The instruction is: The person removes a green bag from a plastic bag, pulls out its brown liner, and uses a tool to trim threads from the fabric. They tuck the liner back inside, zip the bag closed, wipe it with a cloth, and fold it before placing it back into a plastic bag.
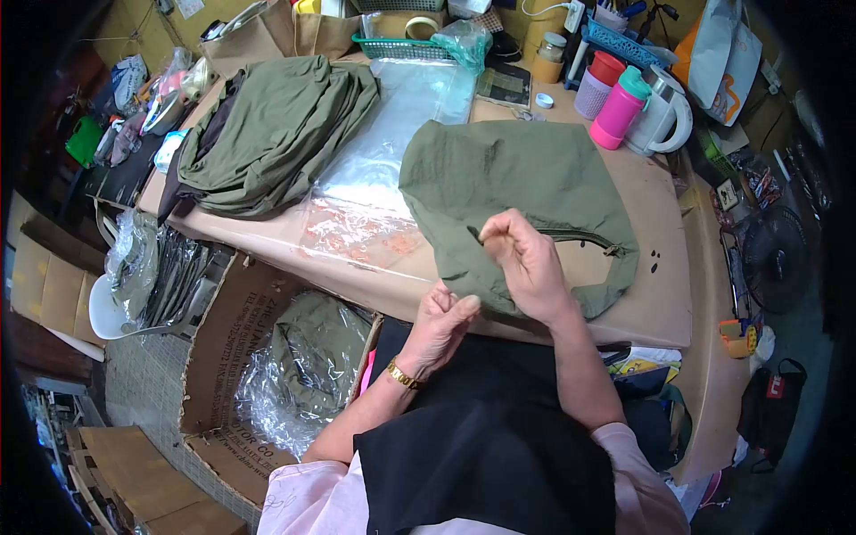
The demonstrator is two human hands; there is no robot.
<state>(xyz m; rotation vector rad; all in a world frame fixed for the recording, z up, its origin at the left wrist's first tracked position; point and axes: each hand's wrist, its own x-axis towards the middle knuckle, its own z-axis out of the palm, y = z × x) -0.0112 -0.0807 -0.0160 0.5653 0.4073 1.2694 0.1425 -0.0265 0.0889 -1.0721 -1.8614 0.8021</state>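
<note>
An olive-green fabric cover [508, 165] lies spread on the table in front of me, with a curved dark zipper [588, 237] along an opening that shows the brown surface beneath. My left hand [441, 323] is closed at the cover's near left edge, thumb and fingers pressed together on the cloth. Raised over the cover's middle, my right hand [528, 260] is closed in a pinch. A small dark strip shows by its fingertips, but what it grips I cannot make out.
Left of the cover are clear plastic bags [383, 160] and a pile of green fabric covers [276, 134]. A cardboard box [209, 383] below holds plastic-wrapped green fabric. Bottles, including a pink one [615, 120], and a kettle [662, 116] stand at the back right.
</note>
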